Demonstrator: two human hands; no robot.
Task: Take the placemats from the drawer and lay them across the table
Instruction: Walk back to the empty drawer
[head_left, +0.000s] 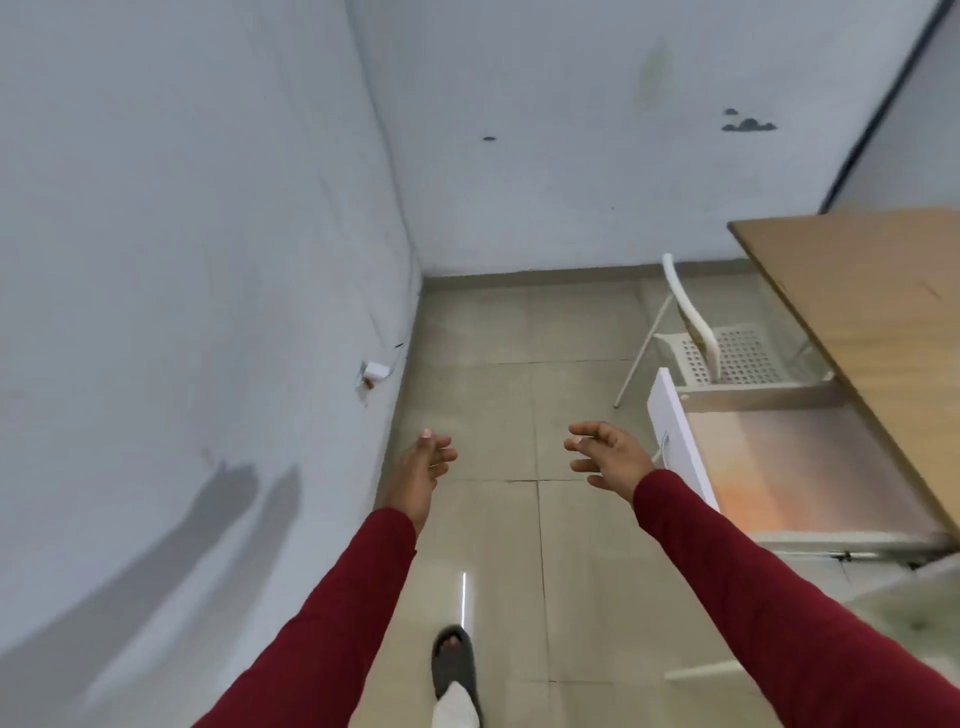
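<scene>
Both hands, left (423, 462) and right (610, 454), reach out at frame centre with fingers spread, empty, beside the pulled-out drawer (769, 457) at right under the table (857, 291); no placemats visible inside, so a hasty grab may find nothing

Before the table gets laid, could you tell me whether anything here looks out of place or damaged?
The drawer under the table stands pulled open. On the left wall, a small white fitting hangs askew near the floor. Both hands, left and right, are empty.
</scene>
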